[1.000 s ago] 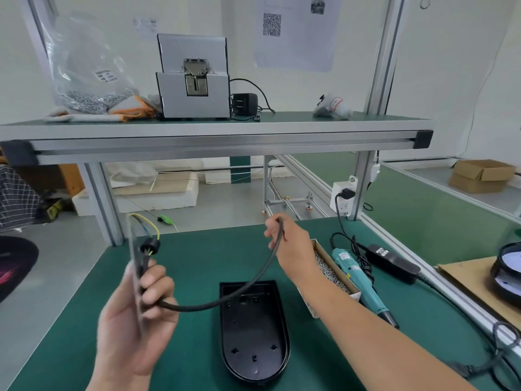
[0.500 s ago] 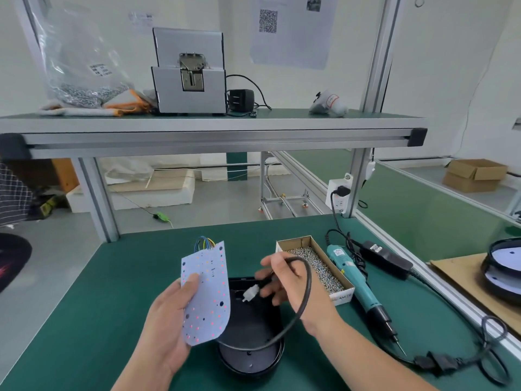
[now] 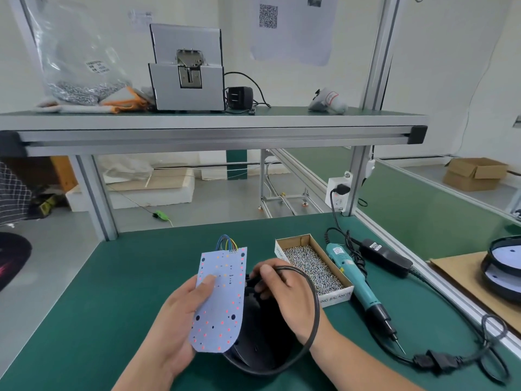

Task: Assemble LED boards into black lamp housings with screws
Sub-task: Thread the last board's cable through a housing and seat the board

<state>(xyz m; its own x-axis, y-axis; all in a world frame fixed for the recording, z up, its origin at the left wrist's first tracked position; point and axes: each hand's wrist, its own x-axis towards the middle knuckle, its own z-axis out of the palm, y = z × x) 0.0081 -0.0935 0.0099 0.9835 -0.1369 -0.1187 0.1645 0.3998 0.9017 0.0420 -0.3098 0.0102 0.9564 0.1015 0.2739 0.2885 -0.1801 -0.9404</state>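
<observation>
A white LED board (image 3: 220,300) with red dots and coloured wires at its top is held tilted over the bench by my left hand (image 3: 174,320), thumb on its face. Under it lies the black lamp housing (image 3: 259,342) on the green mat, open side up. My right hand (image 3: 282,294) reaches into the housing's far end, fingers pinched on the end of the black cable (image 3: 313,314). The cable loops around my right wrist and back under the housing. The cable's connector is hidden by my fingers.
A cardboard box of screws (image 3: 313,266) sits right of the housing. Beside it lies a teal electric screwdriver (image 3: 358,280) with its power adapter (image 3: 386,258) and cord. Round black lamp parts (image 3: 504,269) rest on cardboard at far right. An overhead shelf (image 3: 214,128) carries a screw feeder.
The LED board has turned to face me and lowered over the housing. My right hand came down with the cable end into the housing, and the white connector is no longer visible.
</observation>
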